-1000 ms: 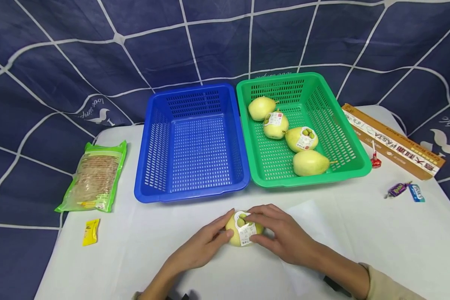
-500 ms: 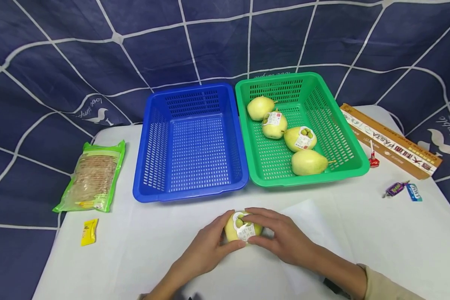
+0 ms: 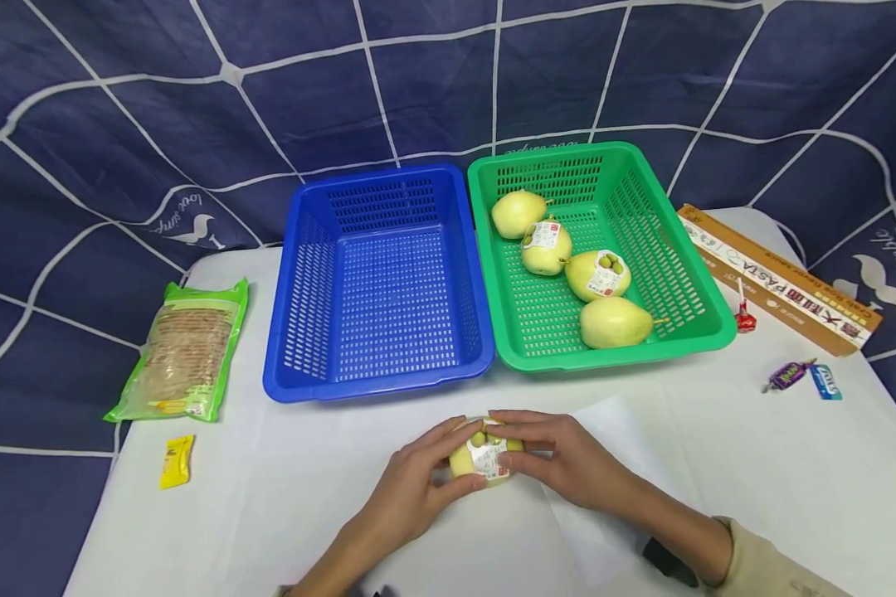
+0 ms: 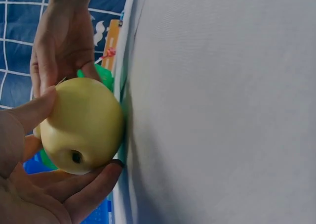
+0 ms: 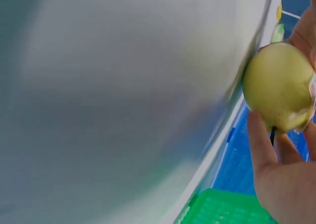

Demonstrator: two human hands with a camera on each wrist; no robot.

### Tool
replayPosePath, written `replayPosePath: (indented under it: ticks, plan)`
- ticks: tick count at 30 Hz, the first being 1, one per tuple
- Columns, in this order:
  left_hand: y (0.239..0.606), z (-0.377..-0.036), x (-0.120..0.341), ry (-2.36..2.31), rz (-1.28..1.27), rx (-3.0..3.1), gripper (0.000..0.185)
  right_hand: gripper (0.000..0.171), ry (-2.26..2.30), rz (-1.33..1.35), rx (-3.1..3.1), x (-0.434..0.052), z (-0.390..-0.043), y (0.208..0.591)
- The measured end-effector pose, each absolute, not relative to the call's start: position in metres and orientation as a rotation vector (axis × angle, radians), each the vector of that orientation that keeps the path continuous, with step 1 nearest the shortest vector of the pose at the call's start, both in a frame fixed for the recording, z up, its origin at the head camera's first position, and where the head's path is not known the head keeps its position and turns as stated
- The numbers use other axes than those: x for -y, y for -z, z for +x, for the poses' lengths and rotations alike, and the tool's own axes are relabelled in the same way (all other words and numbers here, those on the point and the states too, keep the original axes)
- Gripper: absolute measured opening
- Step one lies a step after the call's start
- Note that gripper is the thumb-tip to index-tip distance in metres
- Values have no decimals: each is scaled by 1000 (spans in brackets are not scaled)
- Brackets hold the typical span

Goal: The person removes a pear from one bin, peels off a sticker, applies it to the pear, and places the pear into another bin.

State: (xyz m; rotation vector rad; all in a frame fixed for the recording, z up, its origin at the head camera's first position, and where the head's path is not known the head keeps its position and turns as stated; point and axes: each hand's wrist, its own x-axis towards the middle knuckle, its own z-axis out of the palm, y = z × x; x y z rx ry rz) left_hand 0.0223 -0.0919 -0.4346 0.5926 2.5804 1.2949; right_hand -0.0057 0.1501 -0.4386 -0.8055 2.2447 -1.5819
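Observation:
A pale yellow pear [image 3: 460, 461] lies on the white table in front of the baskets, with a white label [image 3: 489, 464] on its upper side. My left hand [image 3: 411, 485] holds it from the left, thumb at the front and fingers round the back. From the right, my right hand [image 3: 567, 456] grips the same pear, its fingertips and thumb at the label. In the left wrist view the hollow end of the pear [image 4: 84, 127] faces the camera. The right wrist view shows a dark stem at the lower end of the pear [image 5: 276, 85], between the fingers.
Behind are a blue basket [image 3: 377, 388] and a green basket [image 3: 612, 360] with several pears [image 3: 616, 323]. A bread-like packet [image 3: 187, 352] and yellow wrapper [image 3: 177, 462] lie left. White paper [image 3: 612, 539], a pasta box [image 3: 780, 282], lollipop [image 3: 745, 319] and sweets [image 3: 789, 376] lie right.
The left fingers have moved over the top of the pear toward the label, and the left thumb has moved right along its front. The right thumb now lies higher on the label.

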Motion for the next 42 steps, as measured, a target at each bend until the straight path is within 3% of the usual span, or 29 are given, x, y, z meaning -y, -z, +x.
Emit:
replayPosePath:
  ticks: [4, 9, 19, 29, 42]
  plan:
    - [433, 21, 93, -1284, 596, -2556, 62, 27, 1657, -627, -2100, -152, -9, 438]
    - [434, 23, 94, -1322, 570, -2535, 62, 24, 1698, -621, -2056, -150, -12, 438]
    - [440, 21, 93, -1684, 470, -2321, 37, 28, 1768, -513, -1907, -147, -11, 435]
    - [434, 23, 90, -1699, 393, -2252, 15, 27, 1718, -254, -1744, -143, -11, 429]
    - [433, 23, 93, -1762, 365, -2139, 5, 29, 1722, -261, -1689, -141, -12, 425]
